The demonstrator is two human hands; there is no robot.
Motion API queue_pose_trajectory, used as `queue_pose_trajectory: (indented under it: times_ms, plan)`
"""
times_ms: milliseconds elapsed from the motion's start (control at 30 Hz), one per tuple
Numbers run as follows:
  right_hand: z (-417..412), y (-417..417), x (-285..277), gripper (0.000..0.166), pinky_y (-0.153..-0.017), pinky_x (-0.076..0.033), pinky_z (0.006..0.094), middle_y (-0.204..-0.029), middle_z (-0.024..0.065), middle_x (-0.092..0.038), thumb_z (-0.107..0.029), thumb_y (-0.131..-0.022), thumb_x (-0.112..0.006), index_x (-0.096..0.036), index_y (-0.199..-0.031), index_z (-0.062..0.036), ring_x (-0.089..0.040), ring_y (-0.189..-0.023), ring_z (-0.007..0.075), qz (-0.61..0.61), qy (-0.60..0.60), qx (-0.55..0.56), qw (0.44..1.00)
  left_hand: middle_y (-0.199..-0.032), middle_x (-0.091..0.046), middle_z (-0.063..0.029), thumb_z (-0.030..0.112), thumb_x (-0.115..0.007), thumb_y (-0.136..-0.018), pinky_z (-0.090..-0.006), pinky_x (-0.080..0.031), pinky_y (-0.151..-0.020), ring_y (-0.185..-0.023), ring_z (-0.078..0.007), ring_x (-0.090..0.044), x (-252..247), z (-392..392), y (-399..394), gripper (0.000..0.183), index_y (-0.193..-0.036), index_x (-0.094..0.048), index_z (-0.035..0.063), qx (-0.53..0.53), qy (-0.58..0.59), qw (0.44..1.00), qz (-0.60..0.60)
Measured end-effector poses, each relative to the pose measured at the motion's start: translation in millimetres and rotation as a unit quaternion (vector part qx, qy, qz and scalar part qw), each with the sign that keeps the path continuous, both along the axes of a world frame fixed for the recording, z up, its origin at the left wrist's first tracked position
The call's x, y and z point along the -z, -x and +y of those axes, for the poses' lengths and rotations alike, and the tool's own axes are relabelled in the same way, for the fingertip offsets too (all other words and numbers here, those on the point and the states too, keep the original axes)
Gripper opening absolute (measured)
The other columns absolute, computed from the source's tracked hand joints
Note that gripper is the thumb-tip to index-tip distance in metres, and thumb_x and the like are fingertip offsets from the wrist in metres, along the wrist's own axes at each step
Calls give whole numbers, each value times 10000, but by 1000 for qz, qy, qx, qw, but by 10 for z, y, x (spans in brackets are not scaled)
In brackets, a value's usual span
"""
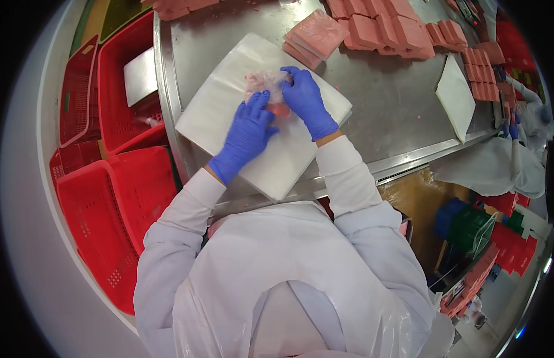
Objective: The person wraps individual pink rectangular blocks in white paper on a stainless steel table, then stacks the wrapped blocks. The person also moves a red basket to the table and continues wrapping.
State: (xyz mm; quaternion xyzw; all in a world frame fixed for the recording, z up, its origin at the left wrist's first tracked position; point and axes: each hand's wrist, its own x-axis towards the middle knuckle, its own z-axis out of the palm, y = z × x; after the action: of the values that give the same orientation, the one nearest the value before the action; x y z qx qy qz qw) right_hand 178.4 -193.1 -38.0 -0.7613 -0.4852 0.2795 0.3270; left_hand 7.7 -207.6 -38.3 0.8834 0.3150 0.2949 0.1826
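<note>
Both of my hands wear blue gloves and meet over a stack of white plastic sheets (245,58) lying askew on the steel table. Between them is a crumpled piece of clear plastic film (270,80), with pink meat-like bits (254,83) showing through and a flat pink piece (280,110) below it. My left hand (250,129) rests its fingertips at the film's near left edge; whether it grips is unclear. My right hand (306,100) pinches the film's right side between bent fingers and thumb.
Film-covered pink slabs (317,33) and pink blocks (379,29) sit beyond the stack. A white sheet (456,98) lies rightward on the steel table (384,112). Red crates (124,129) line the left side. A co-worker (527,116) in pale clothing works at far right.
</note>
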Motion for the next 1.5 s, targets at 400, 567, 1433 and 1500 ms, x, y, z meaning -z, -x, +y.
queue_pose_trajectory:
  times_ms: [400, 567, 1433, 1500]
  plan:
    - [-22, -6, 93, 297, -756, -447, 357, -911, 158, -545, -187, -728, -592, -602, -1010, -93, -560, -834, 306, 12, 9, 18, 1000, -997, -576, -172, 244, -640, -716, -317, -450, -759, -890, -282, -561, -631, 867, -330, 548, -1201, -470, 54, 3, 157, 949, 275]
    - [-36, -69, -47, 311, -706, -453, 306, -838, 107, -591, -218, -747, -611, -577, -996, -35, -571, -753, 219, 201, 38, -14, 979, -909, -617, -156, 209, -607, -742, -291, -463, -759, -896, -230, -590, -186, 301, -21, 299, -976, -602, 24, 35, -92, 995, 35]
    - [-89, -964, -416, 547, -840, -417, 314, -1124, 127, -505, -261, -805, -552, -344, -1254, -29, -533, -966, 217, 265, -99, 173, 943, -1207, -480, -107, 264, -458, -880, -298, -375, -922, -1078, -204, -491, -426, 1515, -165, 424, -1186, -454, -29, -33, 520, 825, -217]
    - [-454, -999, -82, 458, -856, -410, 307, -1097, 124, -544, -241, -823, -537, -430, -1212, -24, -544, -973, 210, 89, -90, 106, 986, -1031, -592, -167, 329, -455, -867, -311, -419, -815, -950, -249, -566, 104, 1423, 522, 440, -1095, -536, -39, -173, 278, 943, -60]
